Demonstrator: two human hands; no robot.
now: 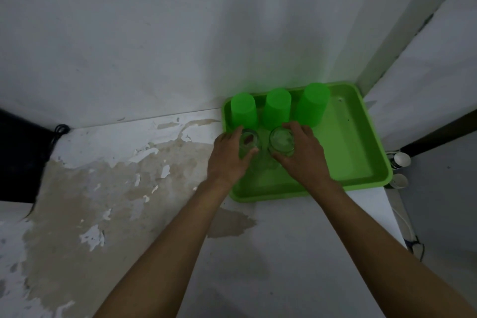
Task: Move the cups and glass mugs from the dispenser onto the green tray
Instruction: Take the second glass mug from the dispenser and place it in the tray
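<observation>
Both arms fwd; left grip (230, 155) & right grip (300, 152) each curled, fingers wrapped, palms down.

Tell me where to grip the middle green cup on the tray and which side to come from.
Grip the middle green cup around its upper wall, coming from above. It seems to stand upside down, closed base up, with cups close on either side and glass mugs in front, so only the top is free for the fingers.
</observation>
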